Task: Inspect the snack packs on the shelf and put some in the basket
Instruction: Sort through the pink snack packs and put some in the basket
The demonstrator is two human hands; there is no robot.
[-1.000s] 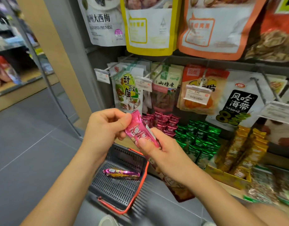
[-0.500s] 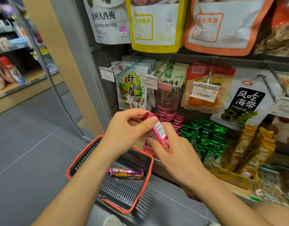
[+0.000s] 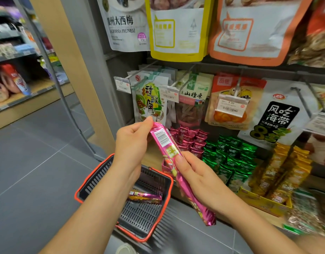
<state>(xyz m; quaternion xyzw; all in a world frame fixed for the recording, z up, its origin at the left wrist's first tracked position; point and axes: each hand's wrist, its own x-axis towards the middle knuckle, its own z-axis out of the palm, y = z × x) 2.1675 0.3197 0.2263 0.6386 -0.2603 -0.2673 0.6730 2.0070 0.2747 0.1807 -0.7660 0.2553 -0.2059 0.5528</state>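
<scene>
A long pink foil snack pack (image 3: 169, 153) is held slantwise in front of the shelf, its barcode label facing me. My left hand (image 3: 132, 142) pinches its upper end. My right hand (image 3: 196, 178) grips its middle, and the lower end sticks out below that hand. Beneath them on the floor stands a dark basket with a red rim (image 3: 88, 182). One pink and gold snack pack (image 3: 145, 197) lies inside it. On the shelf behind stand rows of pink packs (image 3: 190, 140), green packs (image 3: 229, 156) and yellow packs (image 3: 284, 171).
Larger snack bags hang on pegs above, with price tags (image 3: 231, 105) in front of them. A grey upright post (image 3: 95, 74) and a beige panel border the shelf on the left. Grey tiled floor (image 3: 30, 162) spreads left toward another shelf (image 3: 15, 83).
The pink pack has been turned over and stretched out lengthwise, so its barcode side now faces me. My view has moved closer to the shelf and basket.
</scene>
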